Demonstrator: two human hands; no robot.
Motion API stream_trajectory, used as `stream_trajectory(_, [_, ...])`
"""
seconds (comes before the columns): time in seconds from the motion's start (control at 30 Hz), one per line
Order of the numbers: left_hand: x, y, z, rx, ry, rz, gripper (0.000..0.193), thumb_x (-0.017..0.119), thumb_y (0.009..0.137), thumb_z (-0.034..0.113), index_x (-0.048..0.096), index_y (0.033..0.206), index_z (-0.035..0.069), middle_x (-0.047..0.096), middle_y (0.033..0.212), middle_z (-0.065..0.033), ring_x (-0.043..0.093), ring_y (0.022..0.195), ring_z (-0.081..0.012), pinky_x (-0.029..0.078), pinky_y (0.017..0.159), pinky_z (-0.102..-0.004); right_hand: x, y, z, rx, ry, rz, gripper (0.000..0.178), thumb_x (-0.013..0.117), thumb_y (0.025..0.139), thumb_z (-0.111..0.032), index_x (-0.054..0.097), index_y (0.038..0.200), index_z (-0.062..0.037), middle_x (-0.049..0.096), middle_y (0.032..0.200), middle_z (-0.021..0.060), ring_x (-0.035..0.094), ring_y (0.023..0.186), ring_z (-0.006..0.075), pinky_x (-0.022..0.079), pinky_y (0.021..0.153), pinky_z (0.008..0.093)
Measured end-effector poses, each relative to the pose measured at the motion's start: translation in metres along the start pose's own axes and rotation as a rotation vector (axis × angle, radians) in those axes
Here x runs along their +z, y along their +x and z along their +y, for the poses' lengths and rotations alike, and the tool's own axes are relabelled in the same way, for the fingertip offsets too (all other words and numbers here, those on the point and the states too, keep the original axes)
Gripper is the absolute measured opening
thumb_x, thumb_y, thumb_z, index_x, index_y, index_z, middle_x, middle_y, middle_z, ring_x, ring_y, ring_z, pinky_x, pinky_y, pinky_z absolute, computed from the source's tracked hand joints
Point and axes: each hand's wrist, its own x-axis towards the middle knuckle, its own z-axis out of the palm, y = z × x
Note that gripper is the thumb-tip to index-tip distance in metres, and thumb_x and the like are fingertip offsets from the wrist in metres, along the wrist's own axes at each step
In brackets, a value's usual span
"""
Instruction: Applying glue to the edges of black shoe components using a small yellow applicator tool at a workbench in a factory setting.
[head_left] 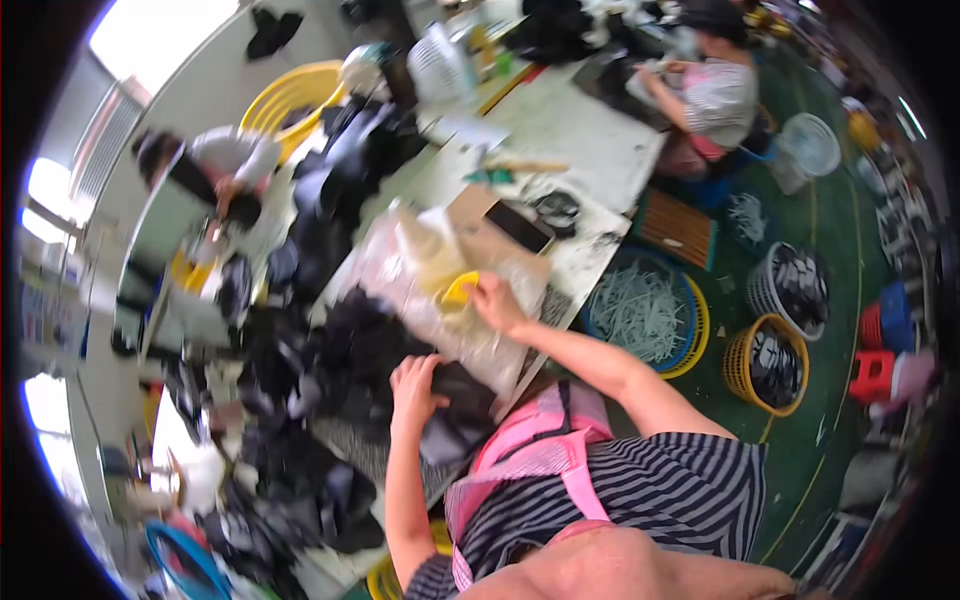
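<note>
My right hand [495, 302] grips a small, bright yellow rounded thing between thumb and fingers; its kind is not clear. It hangs over a large clear plastic bag [470, 345] with pale contents, lying on the work table. My left hand [415, 385] is over the heap of black sheet pieces [365, 335] beside the bag, its fingers apart and holding nothing that I can see. Behind the bag lies a brown cardboard piece [475, 212] with a dark, flat rectangular thing [519, 227] on it.
More black pieces [330, 190] stretch along the table's left side. On the right floor stand a blue basket of pale strips [640, 310], an orange basket [735, 365] and a white basket [760, 290]. One person [725, 100] sits far right, another [235, 155] works far left.
</note>
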Motion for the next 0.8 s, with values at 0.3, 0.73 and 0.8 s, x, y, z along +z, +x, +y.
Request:
stream_trajectory(0.3, [0.089,-0.044,0.058,-0.707,-0.447,0.556,0.077,0.087,0.067,0.031,0.049,0.124,-0.003,0.059,0.098,-0.0170,0.057,0.095,-0.0339,0.045,0.089,-0.0423,-0.026,-0.011,0.035,0.405,0.283,0.060,0.024,0.060,0.097,-0.019,0.067,0.094,0.0037,0.070,0.079,0.0081,0.065,0.059,0.0117,0.053,0.055,0.0270])
stream_trajectory(0.73, [0.094,-0.018,0.056,-0.534,-0.694,0.560,0.028,0.066,0.093,0.023,0.055,0.087,-0.001,0.054,0.063,-0.0092,0.052,0.061,-0.0139,0.045,0.059,-0.0325,-0.046,-0.028,0.039,0.463,0.470,-0.122,0.024,0.058,0.099,-0.022,0.067,0.092,-0.0012,0.068,0.077,0.0037,0.061,0.061,0.0103,0.051,0.058,0.0273])
stream_trajectory(0.8, [0.120,-0.006,0.029,-0.491,-0.780,0.552,0.036,0.065,0.094,0.023,0.044,0.076,0.001,0.043,0.060,-0.0053,0.049,0.055,-0.0122,0.042,0.051,-0.0318,-0.059,-0.027,0.015,0.467,0.375,-0.110,0.028,0.060,0.098,-0.026,0.067,0.088,-0.0004,0.068,0.075,0.0035,0.061,0.062,0.0089,0.049,0.059,0.0254])
